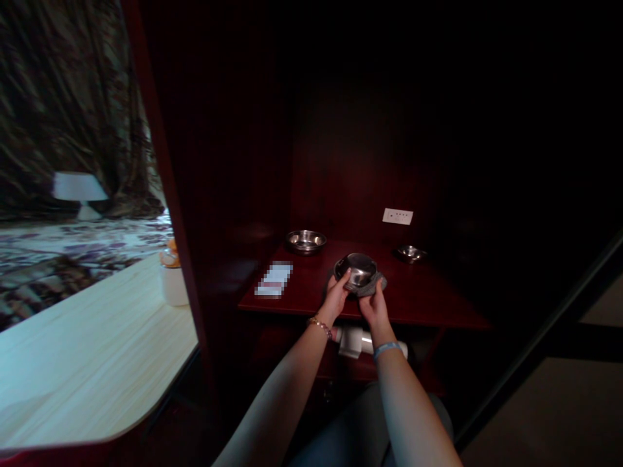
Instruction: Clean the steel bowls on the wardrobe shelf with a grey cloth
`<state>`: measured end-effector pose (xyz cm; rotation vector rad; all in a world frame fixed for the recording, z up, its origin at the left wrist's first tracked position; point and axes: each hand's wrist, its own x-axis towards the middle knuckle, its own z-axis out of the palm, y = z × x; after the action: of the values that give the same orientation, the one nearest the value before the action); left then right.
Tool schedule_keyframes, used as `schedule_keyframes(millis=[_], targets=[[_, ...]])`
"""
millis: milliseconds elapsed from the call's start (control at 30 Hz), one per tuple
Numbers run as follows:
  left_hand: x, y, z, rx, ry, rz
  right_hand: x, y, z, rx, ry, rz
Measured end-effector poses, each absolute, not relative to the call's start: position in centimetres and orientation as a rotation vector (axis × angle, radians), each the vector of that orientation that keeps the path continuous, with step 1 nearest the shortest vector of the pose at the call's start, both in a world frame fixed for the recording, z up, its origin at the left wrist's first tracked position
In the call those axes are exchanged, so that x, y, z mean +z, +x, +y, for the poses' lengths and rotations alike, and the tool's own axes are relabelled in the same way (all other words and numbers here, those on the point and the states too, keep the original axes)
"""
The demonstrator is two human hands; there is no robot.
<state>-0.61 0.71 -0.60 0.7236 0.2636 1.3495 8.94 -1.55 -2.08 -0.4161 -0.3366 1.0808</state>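
Observation:
A shiny metal bowl (360, 270) is held up over the dark red shelf (302, 292), its flat base apparently turned up towards me. My left hand (337, 293) grips its left side, with the thumb lying on the metal. A grey cloth (368, 288) wraps the near and right edge of the bowl. My right hand (374, 305) is closed on this cloth and presses it to the bowl from the right. The fingers beneath the bowl and cloth are hidden.
On the shelf stand a round metal dish (305, 242) at back left and a smaller metal dish (411, 253) at right. A blurred white rectangle (274, 280) lies front left. Below sits a white cylindrical object (357, 341). A pale table (97, 350) with a jar (174, 285) is left.

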Motion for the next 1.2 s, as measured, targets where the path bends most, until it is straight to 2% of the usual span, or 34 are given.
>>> schedule_keyframes(millis=[1200], targets=[[-0.71,-0.42,1.25,1.443,0.527,0.250,-1.87,8.68,-1.81,1.088,-0.445,-0.397]])
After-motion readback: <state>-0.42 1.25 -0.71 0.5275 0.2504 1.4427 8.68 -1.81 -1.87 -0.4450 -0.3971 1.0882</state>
